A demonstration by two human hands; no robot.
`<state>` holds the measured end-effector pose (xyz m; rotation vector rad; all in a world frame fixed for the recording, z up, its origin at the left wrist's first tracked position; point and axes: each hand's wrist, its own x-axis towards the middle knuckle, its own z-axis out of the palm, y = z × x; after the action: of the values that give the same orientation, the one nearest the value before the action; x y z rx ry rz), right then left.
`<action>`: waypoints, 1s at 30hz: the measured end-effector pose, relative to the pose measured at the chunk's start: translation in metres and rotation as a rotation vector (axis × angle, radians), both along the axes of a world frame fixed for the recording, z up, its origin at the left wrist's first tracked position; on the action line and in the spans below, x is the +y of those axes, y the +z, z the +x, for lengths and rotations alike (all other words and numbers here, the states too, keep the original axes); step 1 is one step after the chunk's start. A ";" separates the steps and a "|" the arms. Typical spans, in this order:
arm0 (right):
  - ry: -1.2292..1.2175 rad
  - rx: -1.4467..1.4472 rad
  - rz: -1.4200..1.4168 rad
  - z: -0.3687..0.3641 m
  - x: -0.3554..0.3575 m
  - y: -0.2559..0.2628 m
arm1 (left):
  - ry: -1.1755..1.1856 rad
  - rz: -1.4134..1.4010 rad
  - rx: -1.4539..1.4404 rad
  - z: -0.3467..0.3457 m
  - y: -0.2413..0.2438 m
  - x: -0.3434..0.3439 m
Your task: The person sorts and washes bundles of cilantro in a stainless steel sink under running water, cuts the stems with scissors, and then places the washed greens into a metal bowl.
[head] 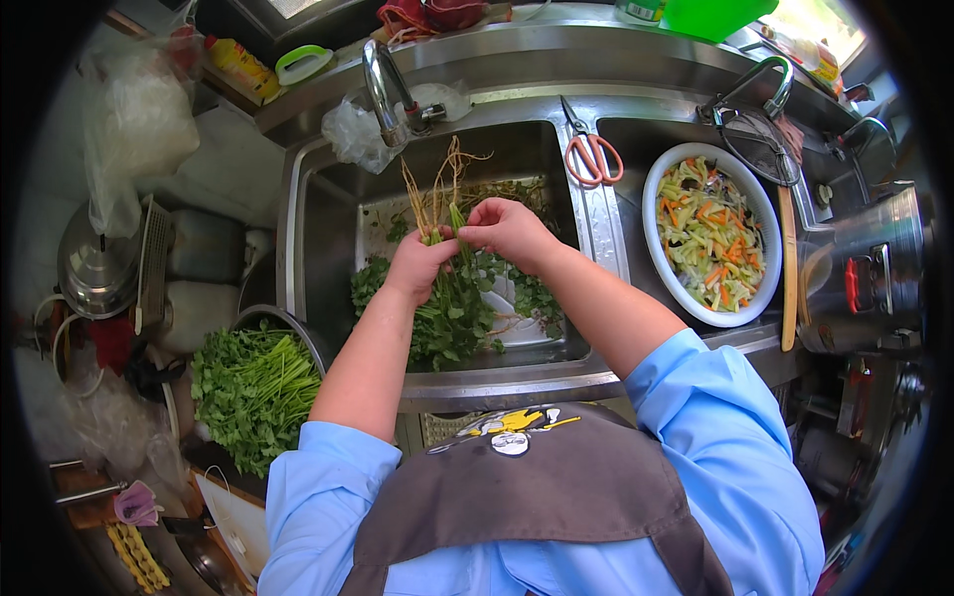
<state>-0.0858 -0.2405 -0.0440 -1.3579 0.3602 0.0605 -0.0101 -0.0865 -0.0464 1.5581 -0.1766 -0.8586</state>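
Over the left basin of a stainless steel sink [477, 381], my left hand [419, 264] is closed around a bunch of cilantro [455, 305], its pale roots pointing up and its leaves hanging down. My right hand [507, 232] pinches one green stem of the bunch between thumb and fingers, just beside the left hand. More leafy cilantro and trimmed bits lie in the basin below. Scissors with orange handles [594, 159] rest on the divider to the right, blades pointing away. A metal pot at the left holds a heap of green cilantro [253, 391].
A white oval tub [775, 246] of cut vegetables stands in the right basin. Beside it lies a wire strainer [762, 145] with a wooden handle. One faucet [384, 89] rises behind the left basin, near a clear plastic bag [358, 134]. A large steel pot [857, 276] stands far right.
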 end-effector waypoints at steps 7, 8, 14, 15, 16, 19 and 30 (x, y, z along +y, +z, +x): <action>-0.063 0.033 -0.178 0.000 0.012 0.000 | -0.041 0.062 -0.090 0.001 -0.008 0.004; -0.056 0.032 -0.196 0.001 0.012 0.000 | -0.061 0.077 -0.108 0.002 -0.008 0.006; -0.035 -0.035 -0.414 0.002 0.008 0.009 | -0.063 0.125 -0.122 0.000 -0.003 0.016; -0.033 -0.065 -0.425 0.003 0.007 0.007 | -0.078 0.131 -0.122 0.000 -0.003 0.017; -0.032 -0.096 -0.435 0.005 0.007 0.006 | -0.094 0.137 -0.121 0.000 -0.002 0.018; 0.090 -0.098 -0.573 0.005 0.004 0.017 | -0.118 0.132 -0.108 0.002 -0.006 0.025; -0.248 -0.139 -1.238 0.004 -0.015 -0.027 | -0.051 0.108 -0.062 0.000 -0.002 0.026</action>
<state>-0.0814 -0.2555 -0.0708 -2.5003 0.4652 -0.5453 -0.0098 -0.0607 -0.0486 1.6882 -0.2185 -0.8721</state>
